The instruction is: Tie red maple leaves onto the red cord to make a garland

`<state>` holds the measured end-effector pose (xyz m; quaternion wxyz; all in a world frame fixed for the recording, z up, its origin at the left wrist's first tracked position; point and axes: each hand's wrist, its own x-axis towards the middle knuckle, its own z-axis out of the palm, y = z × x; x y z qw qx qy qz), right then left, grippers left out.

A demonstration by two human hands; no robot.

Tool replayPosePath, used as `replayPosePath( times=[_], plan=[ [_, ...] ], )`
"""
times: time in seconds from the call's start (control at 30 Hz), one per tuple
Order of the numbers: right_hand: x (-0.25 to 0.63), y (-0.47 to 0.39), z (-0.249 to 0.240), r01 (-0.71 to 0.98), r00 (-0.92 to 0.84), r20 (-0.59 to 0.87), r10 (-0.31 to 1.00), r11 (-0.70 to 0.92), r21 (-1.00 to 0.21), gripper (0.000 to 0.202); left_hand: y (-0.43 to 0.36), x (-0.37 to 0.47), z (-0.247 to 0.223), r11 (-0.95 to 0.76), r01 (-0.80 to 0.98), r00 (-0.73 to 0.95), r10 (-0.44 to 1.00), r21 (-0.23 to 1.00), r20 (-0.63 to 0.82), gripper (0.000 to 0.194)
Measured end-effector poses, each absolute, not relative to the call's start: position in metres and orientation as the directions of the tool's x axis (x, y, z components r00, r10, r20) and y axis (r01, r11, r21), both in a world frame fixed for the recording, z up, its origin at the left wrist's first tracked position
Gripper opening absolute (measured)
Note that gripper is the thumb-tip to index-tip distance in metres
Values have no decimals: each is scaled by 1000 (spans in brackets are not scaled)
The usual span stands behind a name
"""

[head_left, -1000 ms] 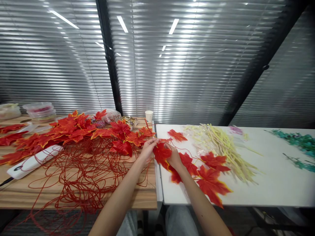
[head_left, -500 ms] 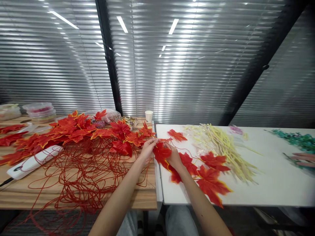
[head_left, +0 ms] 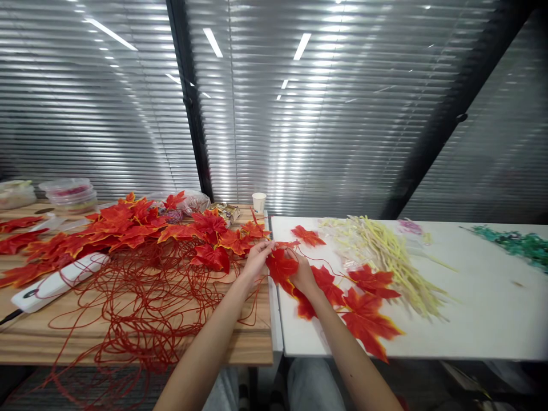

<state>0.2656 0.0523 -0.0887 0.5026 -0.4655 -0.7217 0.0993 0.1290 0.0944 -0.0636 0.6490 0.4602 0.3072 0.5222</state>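
My left hand (head_left: 258, 258) is closed in a pinch at the top of a red artificial maple leaf (head_left: 281, 267), above the gap between the two tables. My right hand (head_left: 303, 275) is closed against the other side of that leaf; its fingertips are partly hidden behind it. A thin red cord (head_left: 326, 261) runs from around the hands to the right. Beside and below my right forearm, more red maple leaves (head_left: 369, 317) with yellow edges lie on the white table. What exactly is between the fingertips is too small to see.
On the wooden table (head_left: 244, 349) lie a tangle of red cord (head_left: 149, 308), a pile of maple leaves (head_left: 124, 222), a white device (head_left: 64, 282) and a paper cup (head_left: 259, 202). The white table (head_left: 483, 319) holds pale yellow strips (head_left: 398, 262) and green foliage (head_left: 514, 245).
Another person's hand at the right edge has gone from view, along with the dark green sprig by it. My own hands and the leaf have hardly moved.
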Motion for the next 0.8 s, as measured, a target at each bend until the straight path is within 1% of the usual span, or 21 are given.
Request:
replayPosePath(
  times=[0.2, 0.4, 0.63, 0.8],
  plan=[
    [266, 55, -92, 564, -78, 641, 763, 564, -603, 42, 92, 129, -62, 45, -369, 274, 960, 928, 62, 29],
    [263, 51, -83, 561, -86, 657, 749, 582, -589, 36, 89, 129, -59, 38, -372, 282, 956, 927, 74, 28],
    [263, 48, -80, 578, -88, 639, 765, 561, -592, 31, 86, 130, -56, 33, -381, 291, 953, 924, 86, 28],
    [263, 49, -82, 562, -85, 613, 785, 546, -621, 30, 84, 130, -54, 29, -382, 289, 953, 924, 90, 28]
  ],
)
